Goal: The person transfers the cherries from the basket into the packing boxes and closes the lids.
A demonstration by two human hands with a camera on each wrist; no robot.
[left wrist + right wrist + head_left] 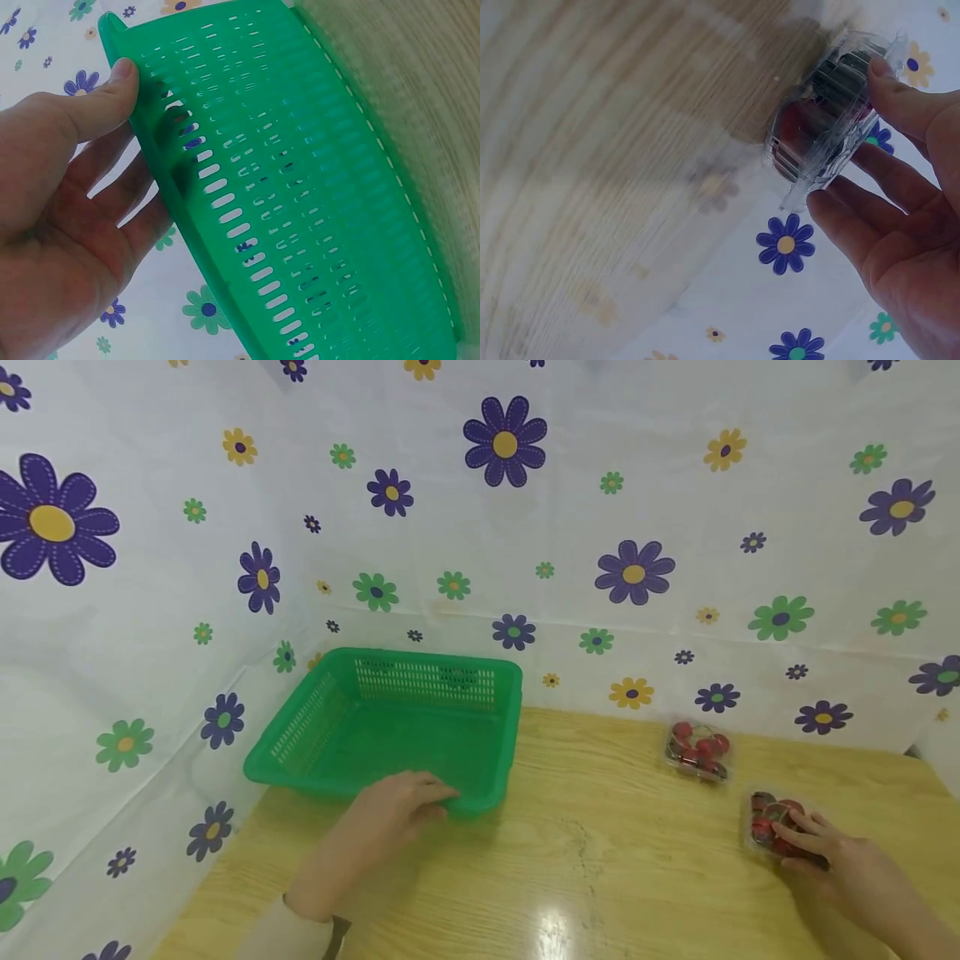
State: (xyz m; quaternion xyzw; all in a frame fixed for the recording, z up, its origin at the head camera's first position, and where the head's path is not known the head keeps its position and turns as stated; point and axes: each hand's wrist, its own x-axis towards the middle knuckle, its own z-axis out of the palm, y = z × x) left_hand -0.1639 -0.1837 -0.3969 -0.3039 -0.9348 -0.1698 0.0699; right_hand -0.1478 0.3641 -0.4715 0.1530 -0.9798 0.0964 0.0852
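Note:
My left hand [393, 810] is at the near right corner of a green plastic basket [420, 739] with slotted walls. In the left wrist view its thumb lies on the outer side of the rim [202, 251] and the fingers reach over to the other side, pinching it. Over at the right, my right hand [843, 860] holds a clear plastic box of red fruit [763, 828]. The right wrist view shows the thumb at one edge of the box [821, 116] and fingertips along its lid. Part of the box is hidden under the fingers.
A second clear box of red fruit [697, 752] stands farther back on the wooden table [600, 827], near the wall. A flower-printed white sheet [450, 527] hangs behind the table and along its left side.

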